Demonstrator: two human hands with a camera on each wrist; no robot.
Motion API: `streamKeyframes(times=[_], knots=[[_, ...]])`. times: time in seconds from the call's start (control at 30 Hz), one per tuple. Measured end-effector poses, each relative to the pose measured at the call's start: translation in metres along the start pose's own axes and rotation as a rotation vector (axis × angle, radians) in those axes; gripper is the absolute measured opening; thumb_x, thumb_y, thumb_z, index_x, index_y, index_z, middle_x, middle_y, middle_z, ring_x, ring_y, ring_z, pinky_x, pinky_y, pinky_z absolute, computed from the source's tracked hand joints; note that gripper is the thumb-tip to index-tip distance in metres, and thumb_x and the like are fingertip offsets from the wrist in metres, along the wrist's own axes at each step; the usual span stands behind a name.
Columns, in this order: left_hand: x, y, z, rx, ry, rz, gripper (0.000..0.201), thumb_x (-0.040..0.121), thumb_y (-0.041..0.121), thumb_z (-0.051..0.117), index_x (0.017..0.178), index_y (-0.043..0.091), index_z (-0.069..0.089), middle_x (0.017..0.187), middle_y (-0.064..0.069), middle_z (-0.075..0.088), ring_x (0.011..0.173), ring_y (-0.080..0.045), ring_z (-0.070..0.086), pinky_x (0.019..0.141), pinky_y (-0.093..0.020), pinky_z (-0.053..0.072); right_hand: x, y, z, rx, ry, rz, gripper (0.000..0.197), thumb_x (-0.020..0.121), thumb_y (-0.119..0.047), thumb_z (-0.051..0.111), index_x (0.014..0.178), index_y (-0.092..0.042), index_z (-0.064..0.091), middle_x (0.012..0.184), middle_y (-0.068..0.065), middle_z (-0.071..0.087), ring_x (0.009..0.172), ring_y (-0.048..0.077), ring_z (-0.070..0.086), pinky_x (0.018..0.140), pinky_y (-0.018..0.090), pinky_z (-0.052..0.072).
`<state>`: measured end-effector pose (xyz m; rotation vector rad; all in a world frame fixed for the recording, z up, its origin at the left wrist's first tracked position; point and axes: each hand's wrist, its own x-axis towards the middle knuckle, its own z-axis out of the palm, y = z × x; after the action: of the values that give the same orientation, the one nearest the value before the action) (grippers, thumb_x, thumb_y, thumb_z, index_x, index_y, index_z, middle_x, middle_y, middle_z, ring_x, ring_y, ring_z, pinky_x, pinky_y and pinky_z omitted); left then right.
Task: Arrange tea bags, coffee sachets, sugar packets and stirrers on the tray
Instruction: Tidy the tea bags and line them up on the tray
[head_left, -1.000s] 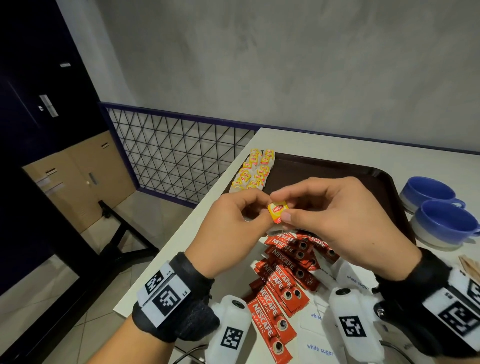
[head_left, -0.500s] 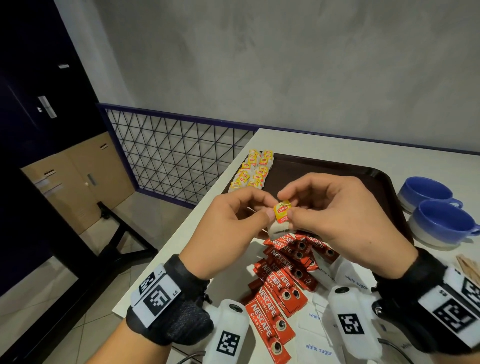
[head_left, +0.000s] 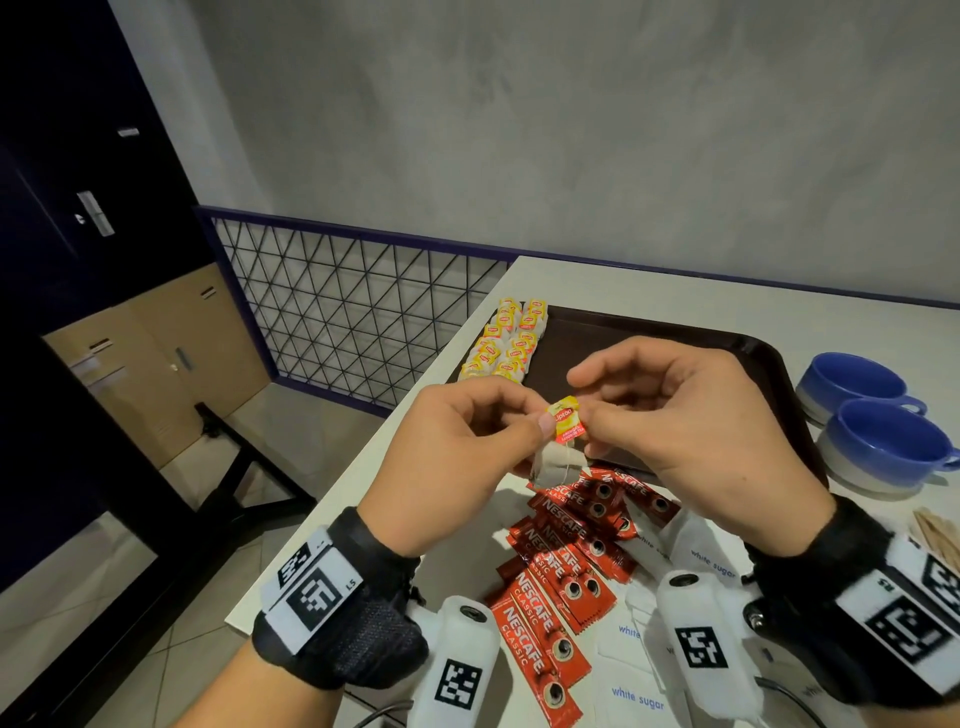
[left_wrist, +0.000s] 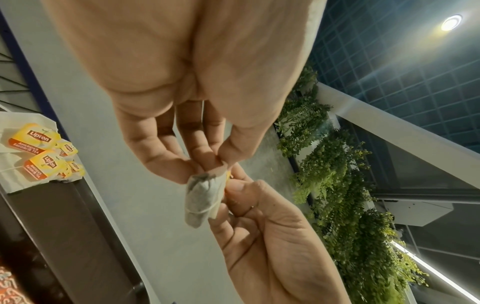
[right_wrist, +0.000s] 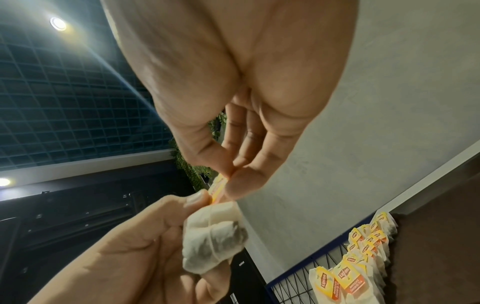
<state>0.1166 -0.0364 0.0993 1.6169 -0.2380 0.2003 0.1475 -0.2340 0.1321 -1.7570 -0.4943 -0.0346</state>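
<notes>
Both hands hold one tea bag (head_left: 556, 462) above the near edge of the dark brown tray (head_left: 675, 332). My left hand (head_left: 467, 441) pinches the paper pouch (left_wrist: 202, 197), which has string wound round it. My right hand (head_left: 670, 421) pinches the yellow Lipton tag (head_left: 566, 423) between thumb and forefinger. The pouch (right_wrist: 213, 236) hangs just below the tag (right_wrist: 218, 189) in the right wrist view. Two rows of tea bags (head_left: 506, 340) lie along the tray's left side. Red Nescafe sachets (head_left: 566, 566) and white sugar packets (head_left: 639, 696) lie on the table below the hands.
Two blue cups (head_left: 878, 431) stand right of the tray, with wooden stirrers (head_left: 937, 535) near them at the right edge. The white table's (head_left: 675, 286) left edge drops off to a tiled floor, and a wire-mesh railing (head_left: 358, 312) runs behind it.
The tag has turned between the fingertips and now faces up, showing its label. The pouch has come into view, hanging below the hands. Both hands stay in about the same place.
</notes>
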Motion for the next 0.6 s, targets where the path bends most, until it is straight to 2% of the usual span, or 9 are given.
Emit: streamKeyframes(times=[0.2,0.27,0.33,0.5,0.6], knots=[[0.0029,-0.0003,-0.0021,0.004,0.096,-0.008,0.014,0.095,0.004,0.070,0.082,0.009,0.074,0.067,-0.011,0.066,0.059,-0.018,0.060,0.063,-0.034,0.054,-0.0001,0.0010,-0.0013,0.011,0.018,-0.045,0.019,0.087,-0.005,0.078,0.097,-0.021,0.078,0.090,0.004,0.078,0.085,0.021,0.076,0.079,0.040,0.065],[0.0031,-0.0005,-0.0032,-0.004,0.107,-0.008,0.013,0.095,0.007,0.071,0.082,0.009,0.074,0.071,-0.014,0.069,0.062,-0.020,0.062,0.064,-0.036,0.054,-0.0014,0.0004,-0.0023,0.006,-0.022,-0.048,0.024,0.082,-0.008,0.083,0.101,-0.021,0.077,0.095,0.003,0.078,0.092,0.020,0.075,0.084,0.040,0.064],[0.0028,-0.0003,-0.0041,-0.005,0.103,-0.004,0.013,0.095,0.009,0.072,0.082,0.011,0.074,0.074,-0.019,0.069,0.064,-0.022,0.063,0.063,-0.035,0.052,-0.0024,-0.0003,-0.0008,0.008,-0.066,-0.037,0.032,0.075,-0.014,0.089,0.104,-0.020,0.076,0.096,0.004,0.078,0.092,0.021,0.075,0.085,0.039,0.063],[0.0017,0.0007,-0.0028,0.017,0.062,0.018,0.010,0.093,0.012,0.074,0.083,0.011,0.077,0.071,-0.019,0.069,0.062,-0.018,0.061,0.062,-0.034,0.049,-0.0014,0.0000,0.0044,-0.043,-0.051,-0.034,0.034,0.071,-0.027,0.093,0.101,-0.028,0.077,0.091,0.002,0.077,0.089,0.023,0.075,0.084,0.050,0.063],[0.0014,0.0009,-0.0035,0.024,0.063,0.031,0.010,0.091,0.014,0.075,0.082,0.013,0.078,0.070,-0.017,0.070,0.063,-0.019,0.062,0.062,-0.033,0.049,0.0002,0.0016,0.0031,-0.041,-0.058,-0.046,0.026,0.079,-0.021,0.088,0.101,-0.027,0.076,0.094,0.001,0.078,0.092,0.023,0.076,0.087,0.054,0.061]])
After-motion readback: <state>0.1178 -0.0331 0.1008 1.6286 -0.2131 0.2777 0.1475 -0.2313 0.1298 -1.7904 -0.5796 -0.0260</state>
